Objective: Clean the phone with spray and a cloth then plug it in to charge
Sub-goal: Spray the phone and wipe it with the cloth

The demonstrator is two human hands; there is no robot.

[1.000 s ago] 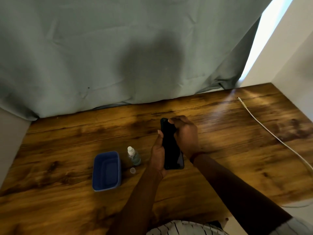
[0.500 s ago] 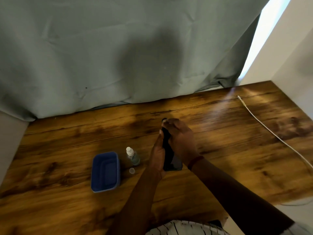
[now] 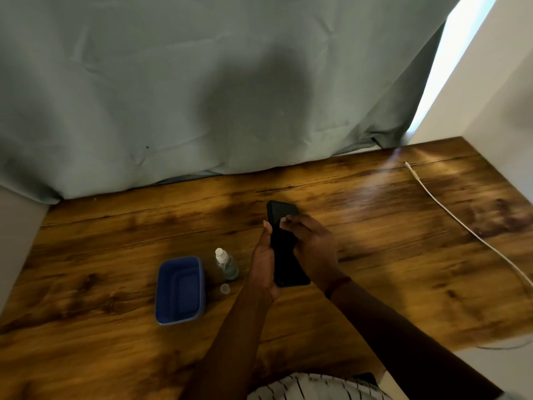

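Note:
A black phone [image 3: 282, 245] is held upright above the wooden table [image 3: 389, 264], screen side towards me. My left hand [image 3: 264, 265] grips its left edge and lower end. My right hand [image 3: 314, 246] lies over its right side with bent fingertips pressed on the dark face. A dark cloth under those fingers cannot be made out. A small clear spray bottle [image 3: 226, 262] with a white nozzle stands just left of my left hand, its loose cap [image 3: 225, 289] beside it. A white charging cable [image 3: 450, 216] runs along the table's right side, its plug end [image 3: 406, 164] at the far right.
A blue plastic container [image 3: 161, 287] sits left of the bottle with nothing visible inside. A grey-green curtain [image 3: 202, 96] hangs along the table's far edge. White walls close in the right side.
The phone has turned from edge-on back to face me. My right hand has slid down from the phone's top to its middle. The bottle, container and cable have not moved.

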